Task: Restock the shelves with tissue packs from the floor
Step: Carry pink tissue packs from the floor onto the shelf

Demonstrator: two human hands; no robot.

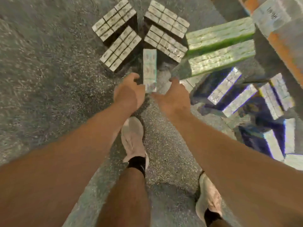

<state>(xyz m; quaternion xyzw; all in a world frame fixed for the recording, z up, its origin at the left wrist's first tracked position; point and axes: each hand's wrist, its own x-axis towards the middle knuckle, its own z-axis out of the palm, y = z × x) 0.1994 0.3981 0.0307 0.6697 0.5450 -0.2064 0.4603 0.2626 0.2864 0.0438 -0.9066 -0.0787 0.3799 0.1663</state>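
We note a speckled grey floor [49, 66] carrying four stacked tissue blocks [121, 48], with green-edged packs [219, 46] at right. One narrow tissue pack [149, 69] stands between our hands: left hand [129, 94] touches it (fingers curled), right hand [173, 97] just beside, fingers apart.

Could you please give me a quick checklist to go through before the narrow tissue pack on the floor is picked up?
1. Narrow tissue pack stands apart from the stacks: ok.
2. Left hand beside the pack's near end: ok.
3. Right hand on the other side, fingers spread: ok.
4. Grip closed on the pack: not ok, neither hand holds it.
5. Shoes off the packs: ok.
6. Shelf space free: cannot tell.
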